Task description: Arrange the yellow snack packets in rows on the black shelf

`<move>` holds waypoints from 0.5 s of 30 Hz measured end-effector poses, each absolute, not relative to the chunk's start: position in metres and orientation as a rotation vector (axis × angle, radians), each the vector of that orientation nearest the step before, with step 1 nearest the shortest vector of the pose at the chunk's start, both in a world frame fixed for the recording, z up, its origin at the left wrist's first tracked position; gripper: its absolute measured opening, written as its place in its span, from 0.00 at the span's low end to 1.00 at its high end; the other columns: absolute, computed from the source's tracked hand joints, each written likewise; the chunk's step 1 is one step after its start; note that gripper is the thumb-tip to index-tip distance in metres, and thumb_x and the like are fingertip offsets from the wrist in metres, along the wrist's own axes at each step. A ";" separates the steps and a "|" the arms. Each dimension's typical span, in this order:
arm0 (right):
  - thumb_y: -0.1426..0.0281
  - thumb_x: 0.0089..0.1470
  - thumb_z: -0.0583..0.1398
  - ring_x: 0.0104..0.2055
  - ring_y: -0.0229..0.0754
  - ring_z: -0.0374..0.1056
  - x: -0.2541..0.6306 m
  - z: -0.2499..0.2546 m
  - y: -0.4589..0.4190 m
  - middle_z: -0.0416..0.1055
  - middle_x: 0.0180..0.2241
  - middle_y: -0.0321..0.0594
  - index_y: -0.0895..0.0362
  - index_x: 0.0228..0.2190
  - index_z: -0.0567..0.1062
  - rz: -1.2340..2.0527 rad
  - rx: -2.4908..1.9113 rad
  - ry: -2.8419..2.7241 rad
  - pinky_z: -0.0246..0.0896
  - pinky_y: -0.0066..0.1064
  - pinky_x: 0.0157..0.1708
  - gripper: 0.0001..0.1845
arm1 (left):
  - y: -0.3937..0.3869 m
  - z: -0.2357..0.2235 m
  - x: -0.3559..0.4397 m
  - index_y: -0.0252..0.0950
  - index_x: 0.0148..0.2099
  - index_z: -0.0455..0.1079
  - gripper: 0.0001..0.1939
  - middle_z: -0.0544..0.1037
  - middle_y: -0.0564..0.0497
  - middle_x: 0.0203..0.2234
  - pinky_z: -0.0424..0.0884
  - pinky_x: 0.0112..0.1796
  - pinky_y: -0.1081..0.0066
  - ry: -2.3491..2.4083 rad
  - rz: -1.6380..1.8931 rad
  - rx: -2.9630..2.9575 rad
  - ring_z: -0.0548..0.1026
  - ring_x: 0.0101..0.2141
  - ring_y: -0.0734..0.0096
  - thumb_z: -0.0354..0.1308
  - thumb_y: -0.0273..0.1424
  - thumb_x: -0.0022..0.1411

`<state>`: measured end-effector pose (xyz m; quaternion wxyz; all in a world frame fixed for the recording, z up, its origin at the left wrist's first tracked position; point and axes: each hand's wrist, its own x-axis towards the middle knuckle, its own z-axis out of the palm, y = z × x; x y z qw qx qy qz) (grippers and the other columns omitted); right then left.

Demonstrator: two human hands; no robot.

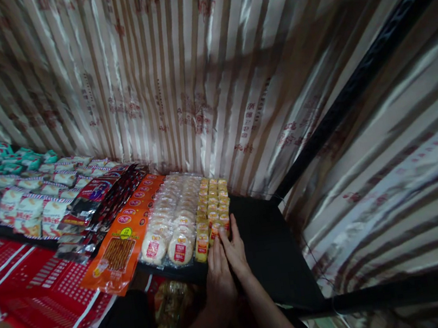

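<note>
Several small yellow snack packs (211, 209) stand in close rows at the right end of the goods on a black shelf (273, 249). My left hand (218, 271) lies against the front of these packs, fingers stretched out and close together. Along their right front corner rests my right hand (234, 249), its fingers extended and its thumb beside the left fingertips. Neither hand is wrapped round a pack. The front of the right-hand row is partly hidden by my fingers. To the left stand rows of round, clear-wrapped pastries (181, 246) with red labels.
An orange snack bag (118, 247) overhangs the shelf's front edge beside dark shiny packets (96, 196). White bags (49, 211) and green bags (8, 157) are farther left. Red baskets (53, 298) sit below. Striped sheeting (172, 72) and a black post (340, 96) border the shelf.
</note>
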<state>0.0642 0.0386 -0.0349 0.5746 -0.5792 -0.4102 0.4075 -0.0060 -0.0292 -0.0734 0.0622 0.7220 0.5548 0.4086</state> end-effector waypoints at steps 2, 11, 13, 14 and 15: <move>0.55 0.44 0.61 0.60 0.46 0.55 0.063 -0.035 0.040 0.60 0.57 0.39 0.52 0.60 0.53 0.866 -1.419 -1.048 0.49 0.40 0.59 0.44 | -0.045 -0.071 -0.014 0.29 0.66 0.38 0.31 0.60 0.37 0.59 0.62 0.55 0.57 1.717 1.269 2.217 0.55 0.60 0.59 0.38 0.19 0.62; 0.52 0.50 0.55 0.57 0.47 0.60 0.065 -0.051 0.047 0.58 0.58 0.47 0.56 0.61 0.48 0.693 -1.521 -1.268 0.56 0.41 0.55 0.43 | -0.050 -0.077 -0.033 0.28 0.66 0.31 0.33 0.59 0.33 0.58 0.66 0.51 0.54 1.881 1.280 2.274 0.55 0.60 0.54 0.39 0.19 0.61; 0.53 0.49 0.55 0.57 0.47 0.60 0.066 -0.053 0.048 0.59 0.58 0.46 0.56 0.61 0.49 0.676 -1.515 -1.267 0.57 0.40 0.54 0.42 | -0.042 -0.078 -0.033 0.27 0.66 0.30 0.34 0.57 0.33 0.59 0.65 0.51 0.53 1.836 1.280 2.263 0.53 0.61 0.55 0.38 0.18 0.60; 0.53 0.49 0.55 0.57 0.47 0.60 0.066 -0.054 0.048 0.60 0.58 0.45 0.56 0.61 0.50 0.660 -1.509 -1.266 0.57 0.40 0.54 0.42 | -0.039 -0.077 -0.032 0.27 0.66 0.30 0.34 0.55 0.34 0.60 0.65 0.52 0.53 1.817 1.279 2.248 0.52 0.61 0.55 0.38 0.17 0.60; 0.53 0.49 0.56 0.57 0.47 0.60 0.066 -0.055 0.048 0.60 0.57 0.45 0.56 0.60 0.51 0.644 -1.502 -1.265 0.57 0.40 0.54 0.42 | -0.037 -0.077 -0.031 0.27 0.66 0.30 0.34 0.54 0.34 0.61 0.65 0.52 0.53 1.799 1.280 2.232 0.51 0.61 0.55 0.38 0.17 0.60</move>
